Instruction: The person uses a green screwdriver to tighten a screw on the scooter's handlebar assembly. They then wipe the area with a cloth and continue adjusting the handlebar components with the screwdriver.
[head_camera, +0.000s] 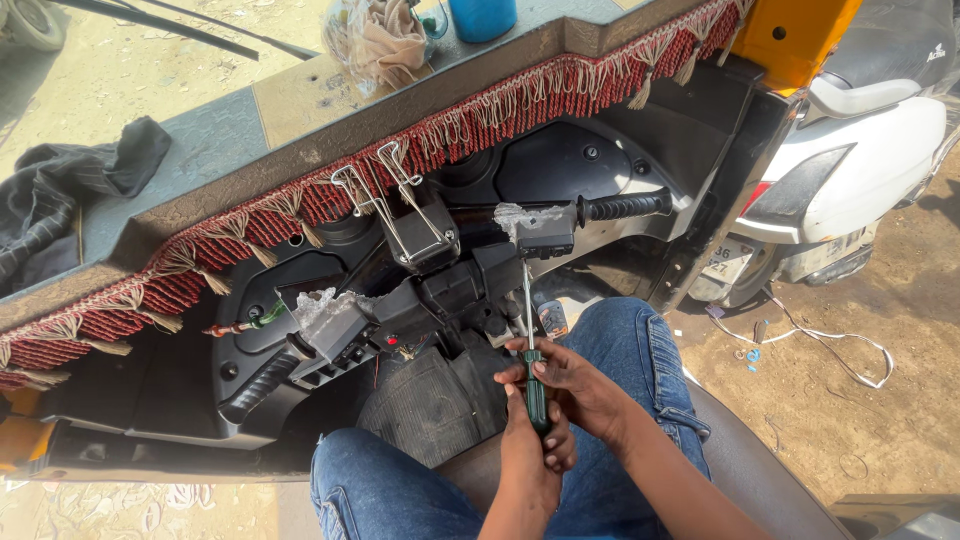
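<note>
A screwdriver (534, 385) with a dark green handle and a long metal shaft points up at the right switch housing (545, 238) on a black handlebar (440, 285) of a three-wheeler cab. My left hand (530, 450) wraps the lower handle from below. My right hand (572, 385) grips the handle's upper part, fingers curled round it. The shaft tip meets the underside of the right switch housing, beside the right rubber grip (625, 206).
A left grip (262, 382) and left switch box (335, 335) wrapped in clear plastic sit lower left. A red tasselled fringe (300, 205) edges the dashboard. A white scooter (860, 150) stands at right. Loose wires (800, 340) lie on the dirt. My blue-jeaned knees (620, 350) frame the floor mat.
</note>
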